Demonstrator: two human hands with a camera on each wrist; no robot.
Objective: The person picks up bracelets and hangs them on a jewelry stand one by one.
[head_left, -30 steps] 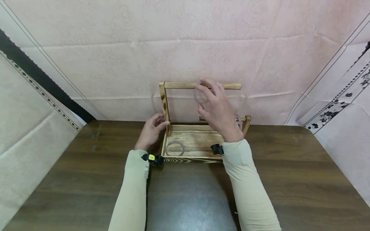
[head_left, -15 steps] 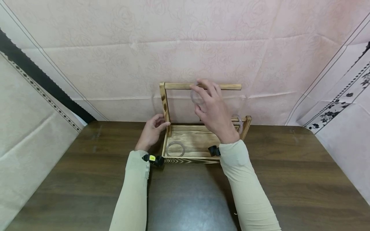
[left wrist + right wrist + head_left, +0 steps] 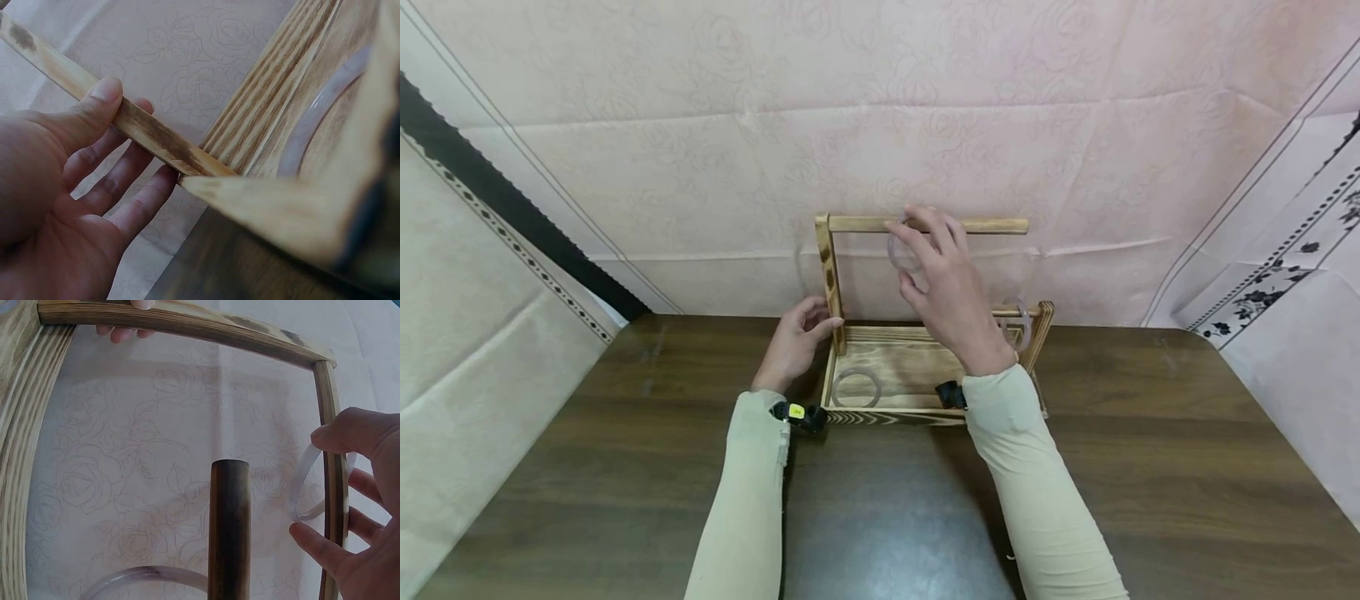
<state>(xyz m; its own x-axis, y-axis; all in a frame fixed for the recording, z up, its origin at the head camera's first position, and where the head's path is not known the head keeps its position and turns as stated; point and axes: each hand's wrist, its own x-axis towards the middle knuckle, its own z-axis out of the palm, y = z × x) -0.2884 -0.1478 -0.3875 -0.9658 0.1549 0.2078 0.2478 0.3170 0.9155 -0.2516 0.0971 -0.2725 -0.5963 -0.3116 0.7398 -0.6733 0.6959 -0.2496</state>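
A wooden bangle stand has a tall post (image 3: 829,271), a long upper bar (image 3: 857,223) and a tray base. My left hand (image 3: 797,337) grips the post near its foot; in the left wrist view the thumb (image 3: 103,94) lies on its near face, fingers behind. Up at the bar, my right hand (image 3: 951,287) pinches a pale translucent bangle (image 3: 295,487) between thumb and forefinger. The bar passes through that ring, as the right wrist view shows. A second bangle (image 3: 1026,325) hangs on the lower bar (image 3: 229,531). Another bangle (image 3: 836,388) lies in the tray.
The stand's tray (image 3: 910,358) sits on a dark wooden table (image 3: 610,467), close to its back edge. Behind it hangs a pink patterned cloth (image 3: 700,183). The lower bar's free end points left beneath the upper bar.
My right hand has slid a little left along the upper bar, carrying the bangle with it. More of the lower bar and its bangle shows now. My left hand stays put.
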